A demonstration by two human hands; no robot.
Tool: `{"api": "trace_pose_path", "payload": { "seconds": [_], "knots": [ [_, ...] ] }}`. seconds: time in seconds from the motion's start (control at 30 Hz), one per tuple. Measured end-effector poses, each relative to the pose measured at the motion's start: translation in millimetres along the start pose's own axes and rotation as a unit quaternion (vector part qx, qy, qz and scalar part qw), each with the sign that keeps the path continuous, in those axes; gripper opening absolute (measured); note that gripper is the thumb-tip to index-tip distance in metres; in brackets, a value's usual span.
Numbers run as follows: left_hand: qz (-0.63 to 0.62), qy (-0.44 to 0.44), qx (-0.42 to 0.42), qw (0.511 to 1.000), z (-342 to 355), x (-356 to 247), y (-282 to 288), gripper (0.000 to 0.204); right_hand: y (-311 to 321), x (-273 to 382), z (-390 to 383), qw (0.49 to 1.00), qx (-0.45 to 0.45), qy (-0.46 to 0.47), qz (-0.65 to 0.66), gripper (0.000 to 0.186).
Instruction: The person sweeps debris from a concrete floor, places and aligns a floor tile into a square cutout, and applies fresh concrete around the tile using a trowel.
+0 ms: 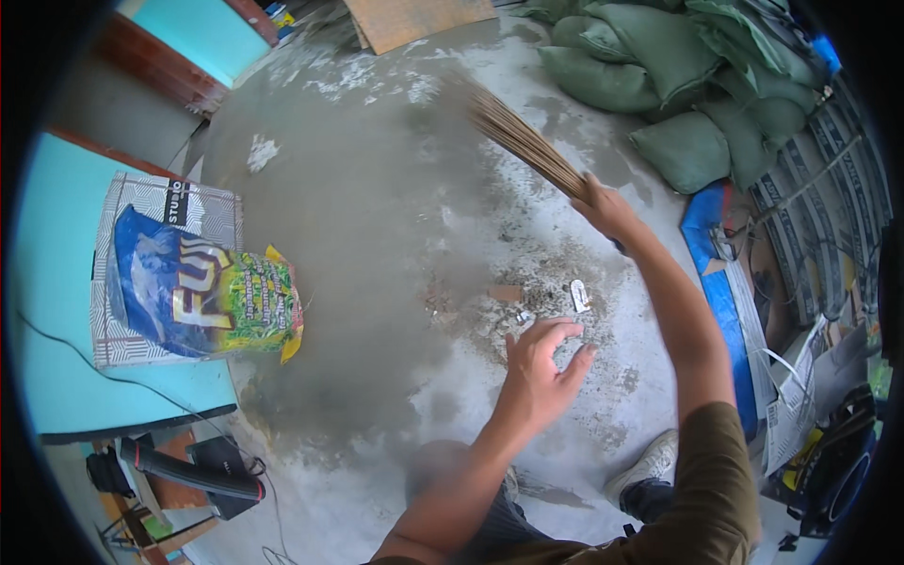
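My right hand (600, 209) grips a bundled stick broom (523, 141) near its lower end, with the bristles angled up and to the left over the concrete floor. My left hand (551, 363) is open, fingers loosely curved apart, holding nothing just below a pile of swept dirt and scraps (523, 320). In that pile lie a brown cardboard piece (505, 293) and a small white piece (579, 296). Whether my fingertips touch the floor I cannot tell.
A large blue-and-yellow printed sack (202, 287) on patterned board is at left, beside cables and dark equipment (207, 476). Green sacks (678, 151) pile at upper right. A blue sheet (725, 320) and stacked panels (791, 245) line the right. A wooden board (419, 19) is at top.
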State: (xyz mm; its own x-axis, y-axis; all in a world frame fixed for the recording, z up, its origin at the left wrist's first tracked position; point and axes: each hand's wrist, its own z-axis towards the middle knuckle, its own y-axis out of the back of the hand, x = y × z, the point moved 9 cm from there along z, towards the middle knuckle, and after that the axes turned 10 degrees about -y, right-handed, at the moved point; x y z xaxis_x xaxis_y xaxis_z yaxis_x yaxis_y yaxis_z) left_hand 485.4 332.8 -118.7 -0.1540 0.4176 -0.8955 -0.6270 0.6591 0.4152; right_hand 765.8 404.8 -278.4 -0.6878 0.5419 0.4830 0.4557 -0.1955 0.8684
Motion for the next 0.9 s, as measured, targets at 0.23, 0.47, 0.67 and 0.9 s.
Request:
{"api": "trace_pose_path", "payload": {
  "seconds": [0.23, 0.47, 0.67, 0.9],
  "knots": [
    [-0.048, -0.02, -0.03, 0.998, -0.5, -10.0, 5.2, 0.029, -163.4, 94.8, 1.7, 0.962, 0.237, 0.044, -0.129, 0.059],
    [-0.062, 0.077, -0.031, 0.995, -5.4, 37.1, 28.8, 0.03, -5.5, 52.1, -157.2, 0.912, 0.308, 0.064, -0.264, 0.066],
    [-0.034, 0.021, -0.037, 0.999, 2.8, 32.6, 25.2, 0.028, 137.6, 28.6, -171.1, 0.966, 0.075, 0.05, -0.243, 0.067],
    [-0.044, 0.034, 0.004, 0.998, 2.1, 30.4, 10.4, 0.031, 53.4, -141.9, -125.5, 0.978, 0.0, -0.104, -0.183, 0.073]
  ]
}}
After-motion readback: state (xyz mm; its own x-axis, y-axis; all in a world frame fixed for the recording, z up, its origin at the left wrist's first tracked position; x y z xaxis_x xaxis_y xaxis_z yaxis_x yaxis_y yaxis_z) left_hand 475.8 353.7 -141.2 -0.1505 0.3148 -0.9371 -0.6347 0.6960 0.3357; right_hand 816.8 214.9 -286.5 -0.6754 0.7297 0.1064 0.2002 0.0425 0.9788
